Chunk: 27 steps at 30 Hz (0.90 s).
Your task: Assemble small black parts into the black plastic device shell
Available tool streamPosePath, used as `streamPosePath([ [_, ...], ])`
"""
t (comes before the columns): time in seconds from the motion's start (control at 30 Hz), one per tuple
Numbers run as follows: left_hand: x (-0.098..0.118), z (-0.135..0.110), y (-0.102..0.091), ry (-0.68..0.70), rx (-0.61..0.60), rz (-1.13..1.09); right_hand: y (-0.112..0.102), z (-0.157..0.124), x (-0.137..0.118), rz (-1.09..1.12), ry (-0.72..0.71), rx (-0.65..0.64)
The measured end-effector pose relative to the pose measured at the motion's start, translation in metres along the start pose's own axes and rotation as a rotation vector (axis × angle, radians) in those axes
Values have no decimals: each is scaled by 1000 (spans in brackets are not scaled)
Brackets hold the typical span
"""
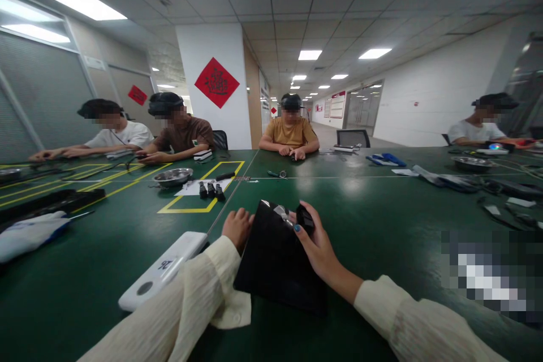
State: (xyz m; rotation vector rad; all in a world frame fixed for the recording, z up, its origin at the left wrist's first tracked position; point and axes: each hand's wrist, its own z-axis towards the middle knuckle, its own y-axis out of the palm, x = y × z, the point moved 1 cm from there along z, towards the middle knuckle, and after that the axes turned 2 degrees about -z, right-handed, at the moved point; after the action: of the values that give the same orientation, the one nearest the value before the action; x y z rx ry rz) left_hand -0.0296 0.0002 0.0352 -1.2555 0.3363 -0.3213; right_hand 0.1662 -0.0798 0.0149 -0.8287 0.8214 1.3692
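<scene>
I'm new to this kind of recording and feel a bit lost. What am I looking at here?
There is no machine: the two bare hands belong to the person wearing the camera. The single picture is taken from that person's head, looking forward and down. The right hand holds a small black piece near the top of a flat black pouch; the left hand is at its left edge. On the green table lie a white case, a metal bowl and, by some paper, three dark parts. Other people sit around it.
</scene>
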Motion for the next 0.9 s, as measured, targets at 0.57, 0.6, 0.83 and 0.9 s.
streamPosePath([
  [0.57,-16,-6,-3,-191,-58,185,8,-8,-7,-738,-315,-85],
  [0.6,-15,-6,1,-176,-46,181,7,-11,-11,-773,-405,-71],
  [0.83,-6,-11,15,-59,160,62,19,-26,-42,-795,-736,-766],
  [0.9,-5,-9,15,-127,167,-14,20,-24,-43,-794,-597,-822],
])
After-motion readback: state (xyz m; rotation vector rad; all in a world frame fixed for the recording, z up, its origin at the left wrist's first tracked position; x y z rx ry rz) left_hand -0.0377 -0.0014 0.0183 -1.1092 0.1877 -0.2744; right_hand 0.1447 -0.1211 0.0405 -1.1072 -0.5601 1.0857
